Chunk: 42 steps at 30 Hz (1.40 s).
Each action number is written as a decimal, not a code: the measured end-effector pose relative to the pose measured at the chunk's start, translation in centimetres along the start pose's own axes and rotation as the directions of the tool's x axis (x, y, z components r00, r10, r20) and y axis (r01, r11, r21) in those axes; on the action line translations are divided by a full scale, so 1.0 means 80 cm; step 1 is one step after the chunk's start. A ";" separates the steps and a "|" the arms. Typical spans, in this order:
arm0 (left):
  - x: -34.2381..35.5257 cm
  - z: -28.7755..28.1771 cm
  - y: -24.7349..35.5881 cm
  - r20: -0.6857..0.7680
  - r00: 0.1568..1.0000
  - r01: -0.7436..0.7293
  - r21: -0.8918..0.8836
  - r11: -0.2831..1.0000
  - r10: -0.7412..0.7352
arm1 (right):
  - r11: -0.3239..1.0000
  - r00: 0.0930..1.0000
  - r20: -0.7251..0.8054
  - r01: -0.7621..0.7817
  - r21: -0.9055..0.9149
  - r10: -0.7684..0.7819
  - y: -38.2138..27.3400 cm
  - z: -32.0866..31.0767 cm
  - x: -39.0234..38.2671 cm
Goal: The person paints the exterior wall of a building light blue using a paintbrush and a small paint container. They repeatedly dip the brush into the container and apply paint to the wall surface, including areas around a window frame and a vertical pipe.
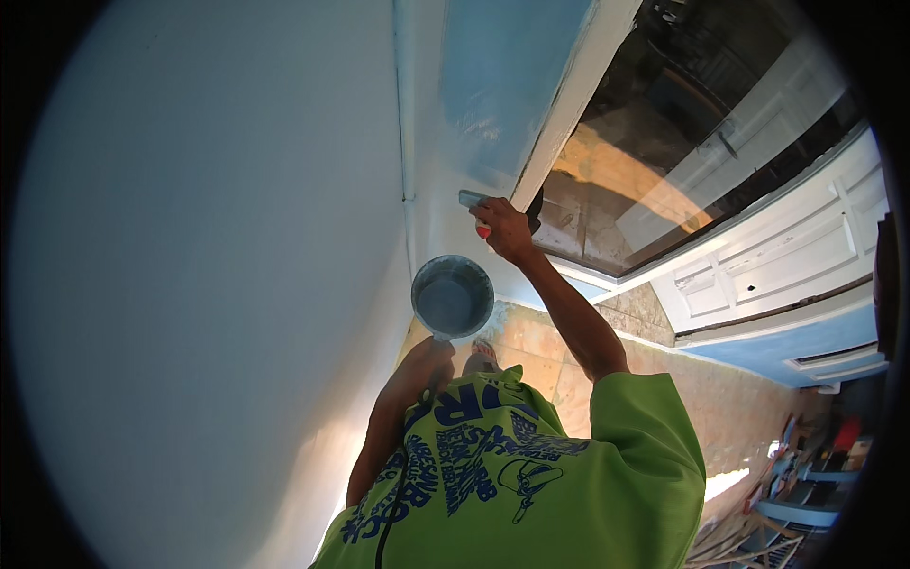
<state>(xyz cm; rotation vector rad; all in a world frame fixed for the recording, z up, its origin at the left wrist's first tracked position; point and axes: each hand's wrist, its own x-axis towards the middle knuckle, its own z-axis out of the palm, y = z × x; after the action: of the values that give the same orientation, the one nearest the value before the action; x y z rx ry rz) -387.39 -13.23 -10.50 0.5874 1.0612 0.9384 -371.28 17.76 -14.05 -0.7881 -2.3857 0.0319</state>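
Note:
My right hand (pixel 505 228) is closed around a paintbrush (pixel 468 198) with a pale, bluish-grey head and a red mark near its handle. The brush head is at the narrow wall strip, where a blue patch (pixel 517 66) borders paler, whitish paint. Lower down, close to my body, my left hand (pixel 431 362) grips a round grey paint pot (pixel 452 296) by its side. Smears coat the pot's inner wall, and its bottom looks dark blue-grey. My left fingers are partly in shadow.
A wide pale wall (pixel 209 237) fills the left, with a thin pipe (pixel 406 114) running down the corner. Right of the brush stands a white-framed glass window (pixel 654 142). White panels (pixel 777 256) and a blue wall band continue rightward. Tools and furniture (pixel 806 503) crowd the tiled floor at lower right.

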 end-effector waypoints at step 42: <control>0.071 0.049 0.045 -0.088 0.990 0.113 0.074 0.991 -0.107 | 0.994 0.973 -0.207 -0.095 0.049 0.103 0.051 -0.045 0.036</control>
<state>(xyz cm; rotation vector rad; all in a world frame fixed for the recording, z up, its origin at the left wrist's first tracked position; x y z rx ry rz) -384.10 -6.44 -8.73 0.5527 1.1982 0.8332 -368.86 22.10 -10.43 -0.8481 -2.1403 0.0341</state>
